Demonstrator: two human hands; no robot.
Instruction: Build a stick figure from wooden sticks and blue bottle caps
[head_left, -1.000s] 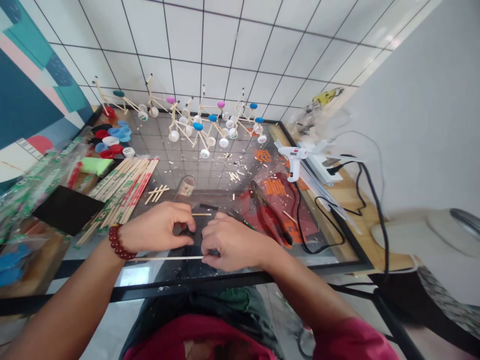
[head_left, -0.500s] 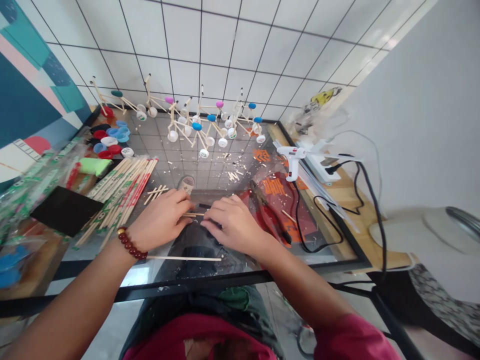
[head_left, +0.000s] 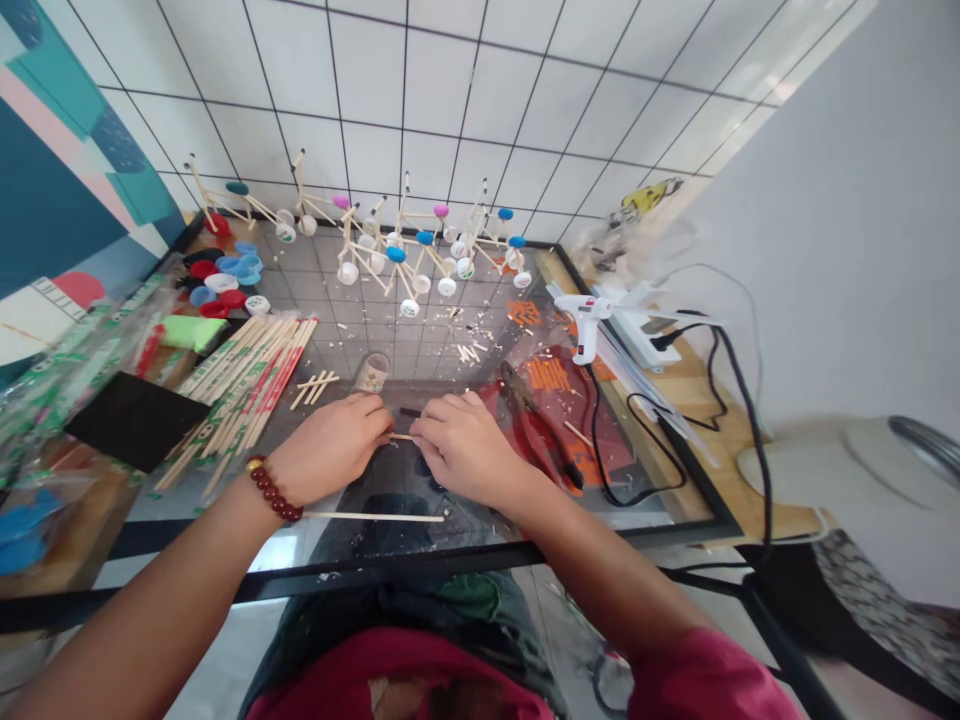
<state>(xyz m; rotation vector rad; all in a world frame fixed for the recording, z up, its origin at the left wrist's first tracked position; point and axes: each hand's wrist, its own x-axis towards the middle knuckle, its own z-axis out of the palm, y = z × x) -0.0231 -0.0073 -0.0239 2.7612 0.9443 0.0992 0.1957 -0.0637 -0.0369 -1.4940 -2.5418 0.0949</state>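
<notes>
My left hand [head_left: 330, 448] and my right hand [head_left: 465, 447] meet over the glass table [head_left: 420, 340], knuckles up, fingers curled. Between their fingertips a short wooden stick [head_left: 402, 437] shows, pinched from both ends. A long thin wooden stick [head_left: 375, 517] lies flat on the glass just below my wrists, untouched. A bead bracelet [head_left: 271, 490] circles my left wrist. Red-handled pliers [head_left: 541, 428] lie right beside my right hand.
Packs of chopsticks [head_left: 240, 385] and a black pad [head_left: 131, 418] lie at the left, bottle caps [head_left: 221, 280] behind them. Stick-and-cap models [head_left: 405, 250] line the far edge. A white glue gun [head_left: 585, 318] with a black cord [head_left: 637, 440] sits at the right. Cut stick pieces [head_left: 315, 387] lie ahead.
My right hand let go of the long stick near the table's front edge and moved forward. Both hands now close together on a short stick farther from me.
</notes>
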